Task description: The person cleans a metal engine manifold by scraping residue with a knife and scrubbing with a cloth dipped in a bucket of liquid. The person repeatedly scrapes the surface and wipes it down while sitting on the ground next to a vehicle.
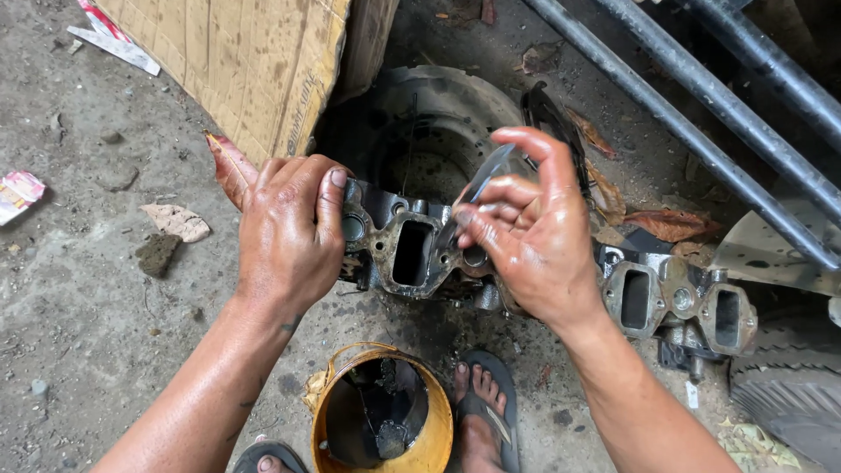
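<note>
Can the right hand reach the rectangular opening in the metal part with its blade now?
Probably yes. The right hand holds the thin blade just above the rectangular opening, and nothing lies between them. The left hand grips the metal part at its far end, away from the opening.

The light is soft daylight, even, with only weak shadows. Oily skin on both hands gives small glare. The picture is sharp, edges slightly stretched.

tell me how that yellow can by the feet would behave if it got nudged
The yellow can stands upright and open, with dark liquid low inside, so it would probably slosh. Its rim looks dented and oily, so likely slippery and thin-walled.
</note>
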